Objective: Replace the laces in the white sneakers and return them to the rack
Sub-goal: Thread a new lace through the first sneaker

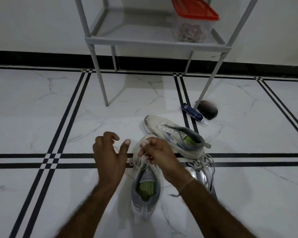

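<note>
A white sneaker with grey collar and green insole [145,189] stands on the floor in front of me, toe pointing away. My right hand [157,152] is over its laced front, fingers pinched on a pale lace [141,159]. My left hand [110,152] hovers just left of the shoe with fingers spread; a pale lace end seems to run under it, but I cannot tell whether it grips it. A second white sneaker [174,134] without laces lies behind and to the right. A heap of old greyish laces [204,166] lies by its heel.
A grey rack [155,42] stands against the wall ahead, with a clear box with a red lid [193,21] holding laces on its shelf. A blue spray bottle [193,113] and a dark round object [207,109] lie by the rack's right front leg.
</note>
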`<state>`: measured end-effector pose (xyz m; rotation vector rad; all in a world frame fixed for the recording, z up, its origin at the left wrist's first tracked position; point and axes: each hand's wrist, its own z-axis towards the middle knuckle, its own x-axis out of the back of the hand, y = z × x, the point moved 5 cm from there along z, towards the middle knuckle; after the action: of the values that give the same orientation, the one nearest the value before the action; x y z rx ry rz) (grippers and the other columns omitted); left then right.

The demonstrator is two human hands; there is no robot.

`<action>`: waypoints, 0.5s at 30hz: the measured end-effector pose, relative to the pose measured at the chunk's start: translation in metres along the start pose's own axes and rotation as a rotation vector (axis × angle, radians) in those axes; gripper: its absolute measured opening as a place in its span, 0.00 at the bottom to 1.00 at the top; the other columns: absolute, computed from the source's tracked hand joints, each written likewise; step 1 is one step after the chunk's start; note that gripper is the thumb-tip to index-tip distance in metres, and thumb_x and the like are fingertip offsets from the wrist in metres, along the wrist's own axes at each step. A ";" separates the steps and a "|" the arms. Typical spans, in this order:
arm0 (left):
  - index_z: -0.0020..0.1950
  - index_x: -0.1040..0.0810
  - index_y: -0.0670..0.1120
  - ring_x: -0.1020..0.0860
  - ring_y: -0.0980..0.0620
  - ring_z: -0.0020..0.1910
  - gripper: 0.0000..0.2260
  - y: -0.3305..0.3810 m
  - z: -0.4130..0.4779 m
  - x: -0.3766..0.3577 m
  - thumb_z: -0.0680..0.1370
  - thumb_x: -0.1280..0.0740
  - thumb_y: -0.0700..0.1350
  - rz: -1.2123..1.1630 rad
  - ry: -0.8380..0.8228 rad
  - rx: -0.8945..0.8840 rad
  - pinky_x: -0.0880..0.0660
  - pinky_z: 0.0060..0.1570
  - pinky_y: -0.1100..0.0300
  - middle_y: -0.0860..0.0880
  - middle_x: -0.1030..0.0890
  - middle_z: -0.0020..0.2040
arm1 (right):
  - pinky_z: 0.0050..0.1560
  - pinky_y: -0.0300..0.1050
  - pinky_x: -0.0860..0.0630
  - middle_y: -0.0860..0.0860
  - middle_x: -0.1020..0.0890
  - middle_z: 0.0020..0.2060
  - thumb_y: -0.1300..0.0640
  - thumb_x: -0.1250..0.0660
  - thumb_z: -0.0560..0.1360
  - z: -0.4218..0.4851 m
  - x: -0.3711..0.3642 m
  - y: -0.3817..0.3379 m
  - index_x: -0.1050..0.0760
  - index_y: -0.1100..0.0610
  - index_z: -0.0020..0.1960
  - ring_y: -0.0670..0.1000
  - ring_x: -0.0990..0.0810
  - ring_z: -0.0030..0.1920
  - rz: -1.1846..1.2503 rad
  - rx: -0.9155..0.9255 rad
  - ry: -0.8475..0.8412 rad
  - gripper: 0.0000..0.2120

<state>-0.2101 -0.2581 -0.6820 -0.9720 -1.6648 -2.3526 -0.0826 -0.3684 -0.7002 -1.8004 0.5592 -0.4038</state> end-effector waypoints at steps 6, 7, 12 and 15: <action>0.47 0.18 0.46 0.18 0.52 0.46 0.07 0.006 -0.031 -0.051 0.82 0.33 0.47 -0.534 -0.609 0.246 0.22 0.49 0.58 0.50 0.15 0.44 | 0.28 0.34 0.33 0.49 0.20 0.37 0.57 0.38 0.84 0.004 0.033 -0.015 0.23 0.57 0.50 0.44 0.28 0.32 0.607 -0.091 0.096 0.07; 0.44 0.19 0.45 0.19 0.52 0.45 0.08 -0.004 -0.030 -0.049 0.82 0.34 0.45 -0.597 -0.572 0.354 0.23 0.47 0.60 0.50 0.16 0.42 | 0.27 0.34 0.33 0.49 0.20 0.37 0.57 0.39 0.84 0.004 0.044 -0.013 0.24 0.57 0.50 0.44 0.29 0.31 0.669 -0.086 0.134 0.07; 0.44 0.22 0.47 0.21 0.50 0.44 0.08 -0.075 -0.031 -0.035 0.83 0.34 0.46 -0.588 -0.269 0.828 0.32 0.41 0.57 0.46 0.17 0.45 | 0.27 0.34 0.31 0.54 0.16 0.44 0.55 0.40 0.85 -0.006 0.079 0.004 0.24 0.58 0.52 0.44 0.25 0.31 0.713 -0.069 0.269 0.09; 0.59 0.24 0.49 0.20 0.49 0.53 0.11 -0.054 -0.022 -0.026 0.81 0.33 0.53 -0.116 -0.095 0.318 0.25 0.48 0.56 0.49 0.20 0.56 | 0.31 0.36 0.31 0.56 0.15 0.53 0.51 0.41 0.84 -0.015 0.060 0.013 0.22 0.61 0.56 0.45 0.25 0.35 0.544 -0.119 0.174 0.15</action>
<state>-0.2218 -0.2634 -0.7445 -0.9603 -2.1014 -2.0416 -0.0431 -0.4164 -0.7085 -1.6484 1.1787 -0.1517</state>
